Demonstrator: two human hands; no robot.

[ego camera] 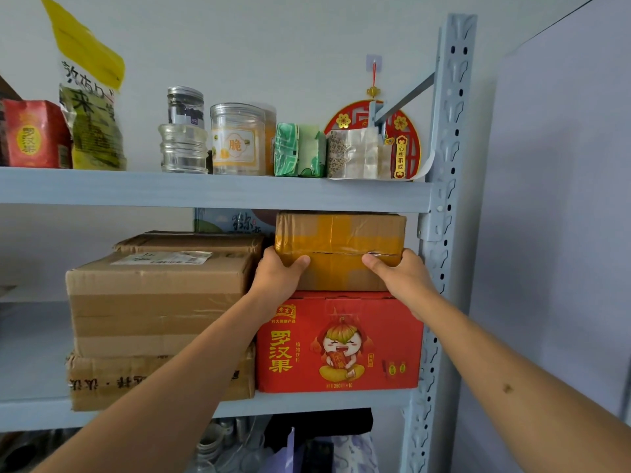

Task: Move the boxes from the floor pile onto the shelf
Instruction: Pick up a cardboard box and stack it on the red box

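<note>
A small cardboard box wrapped in yellow tape [339, 240] sits on top of a red printed carton [338, 343] at the right end of the middle shelf [307, 402]. My left hand [278, 276] grips the box's lower left corner, thumb on its front face. My right hand [399, 273] grips the lower right corner the same way. The box's top almost touches the shelf board above [211, 191]. To its left stand two stacked brown cartons [157, 302], with a third flatter one [191, 242] behind.
The upper shelf carries plastic jars [237, 138], snack bags [90, 107], green packets [298, 150] and a red ornament [401, 145]. A perforated steel post [444, 199] rises right beside the box. A grey wall lies to the right. Bottles and bags fill the lower level [239, 445].
</note>
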